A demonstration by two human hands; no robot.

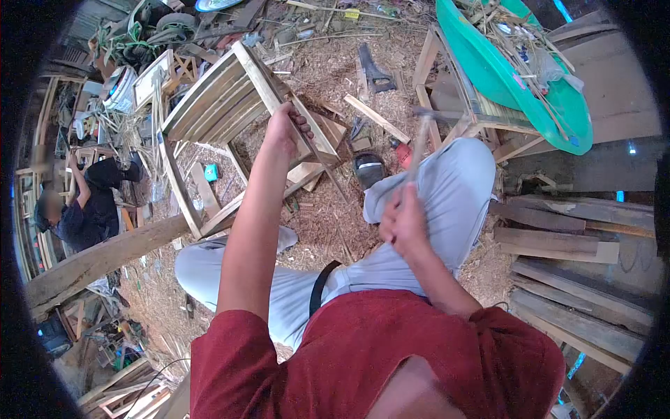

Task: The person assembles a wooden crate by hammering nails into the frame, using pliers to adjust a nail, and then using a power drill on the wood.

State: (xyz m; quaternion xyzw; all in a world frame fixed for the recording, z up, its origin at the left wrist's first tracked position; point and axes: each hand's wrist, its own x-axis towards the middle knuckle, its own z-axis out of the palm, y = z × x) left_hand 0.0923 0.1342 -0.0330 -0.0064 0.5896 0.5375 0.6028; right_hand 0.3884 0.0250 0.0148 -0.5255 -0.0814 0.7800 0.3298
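Observation:
My left hand (285, 130) is closed around a rail of a slatted wooden frame (216, 105), which looks like a small chair or stool and is tilted in front of me. My right hand (403, 218) grips a hammer (420, 150) by its handle, with the head up and away from me, above my raised knee. Hand and hammer are blurred by motion. The hammer is apart from the frame. A thin stick or rod (338, 185) slants down from near the frame toward my lap.
A handsaw (377, 70), a loose wood strip (377, 119) and a red tool (402, 153) lie on shavings. A turquoise tape measure (211, 172) rests near the frame. A green plastic shell (576, 129) holds scraps. Planks (558, 241) line the right; a beam (105, 260) and another person (87, 202) are left.

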